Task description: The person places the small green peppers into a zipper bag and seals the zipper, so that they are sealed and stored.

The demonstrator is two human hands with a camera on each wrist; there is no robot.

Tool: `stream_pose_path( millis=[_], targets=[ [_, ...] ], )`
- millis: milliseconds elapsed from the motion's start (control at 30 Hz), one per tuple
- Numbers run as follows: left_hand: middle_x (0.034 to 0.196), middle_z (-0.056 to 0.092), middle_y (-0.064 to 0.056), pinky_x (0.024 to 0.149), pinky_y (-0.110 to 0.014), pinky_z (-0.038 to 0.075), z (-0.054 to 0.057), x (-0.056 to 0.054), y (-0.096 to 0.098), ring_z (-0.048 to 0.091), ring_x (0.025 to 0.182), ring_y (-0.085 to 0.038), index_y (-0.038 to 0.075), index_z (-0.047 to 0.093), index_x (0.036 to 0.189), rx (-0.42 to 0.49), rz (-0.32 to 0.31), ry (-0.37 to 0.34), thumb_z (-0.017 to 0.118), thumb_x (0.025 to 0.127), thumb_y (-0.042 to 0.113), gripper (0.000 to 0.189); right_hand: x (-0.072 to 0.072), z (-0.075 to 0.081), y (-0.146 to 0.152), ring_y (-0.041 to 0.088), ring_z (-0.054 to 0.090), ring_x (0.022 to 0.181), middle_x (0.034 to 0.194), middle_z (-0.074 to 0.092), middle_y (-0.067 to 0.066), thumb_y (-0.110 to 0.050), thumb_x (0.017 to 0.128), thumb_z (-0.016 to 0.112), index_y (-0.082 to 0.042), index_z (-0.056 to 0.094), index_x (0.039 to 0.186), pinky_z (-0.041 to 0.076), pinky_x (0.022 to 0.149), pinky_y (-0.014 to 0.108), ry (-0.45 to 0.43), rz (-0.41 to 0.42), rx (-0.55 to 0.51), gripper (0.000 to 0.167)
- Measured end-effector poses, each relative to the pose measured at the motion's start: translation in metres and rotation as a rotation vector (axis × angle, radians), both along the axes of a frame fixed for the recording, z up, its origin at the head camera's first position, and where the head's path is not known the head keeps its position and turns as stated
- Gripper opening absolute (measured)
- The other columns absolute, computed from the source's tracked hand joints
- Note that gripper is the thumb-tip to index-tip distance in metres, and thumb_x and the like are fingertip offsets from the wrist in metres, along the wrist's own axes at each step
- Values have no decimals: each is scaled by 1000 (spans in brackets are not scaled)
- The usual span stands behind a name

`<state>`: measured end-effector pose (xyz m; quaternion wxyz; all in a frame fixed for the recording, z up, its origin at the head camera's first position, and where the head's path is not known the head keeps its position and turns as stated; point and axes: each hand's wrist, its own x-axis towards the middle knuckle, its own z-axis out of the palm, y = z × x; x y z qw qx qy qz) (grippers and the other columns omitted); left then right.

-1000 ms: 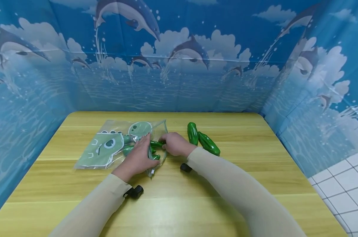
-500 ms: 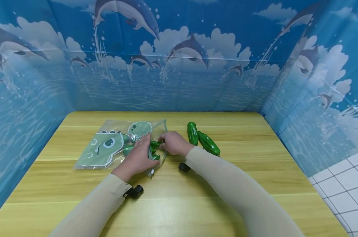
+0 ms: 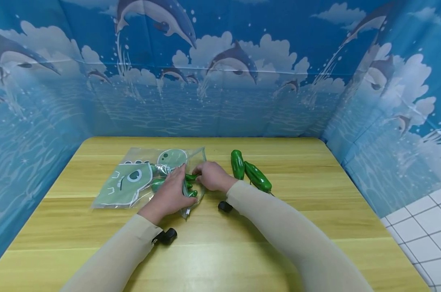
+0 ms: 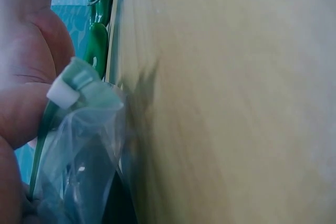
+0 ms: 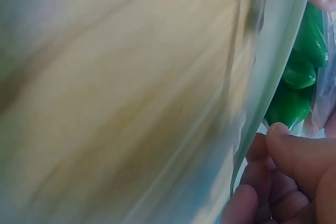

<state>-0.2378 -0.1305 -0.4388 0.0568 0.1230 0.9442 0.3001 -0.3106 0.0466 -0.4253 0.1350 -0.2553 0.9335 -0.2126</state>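
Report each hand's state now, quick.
Left hand: grips the open edge of the clear bag.
Right hand: holds a green pepper at the bag's mouth.

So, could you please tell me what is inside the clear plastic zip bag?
The clear plastic zip bag holds glossy green peppers near its mouth. How many I cannot tell: both hands and the bag's printed green cartoon cover the rest.

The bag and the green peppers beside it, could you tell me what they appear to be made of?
The bag looks like thin clear plastic film: see-through, crinkled, with a printed green cartoon. The green peppers look like glossy moulded plastic, judging by sharp highlights, though real waxy skin cannot be excluded.
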Motion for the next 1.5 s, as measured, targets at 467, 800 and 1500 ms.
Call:
stream_pose_path(
  millis=[467,800,1500],
  targets=[
    [176,15,-19,134,-55,6,1,-1,0,13,164,-38,1,5,169,-7,-16,-4,86,86,38,122,1,-1,-4,21,72,116,125,77,4,-20,105,66,-12,76,127,58,102,39,38,-31,-13,25],
    [176,15,-19,134,-55,6,1,-1,1,14,164,-37,2,5,169,-8,-11,-15,86,86,40,123,3,8,9,23,71,118,129,75,6,-21,105,67,-11,72,135,59,100,39,21,-56,-62,32],
    [176,15,-17,134,-55,6,2,1,3,11,165,-36,3,4,169,-42,-2,-28,87,84,44,126,9,35,69,29,53,145,158,56,3,-38,102,71,-18,52,157,49,115,51,4,-108,-107,61]
  ],
)
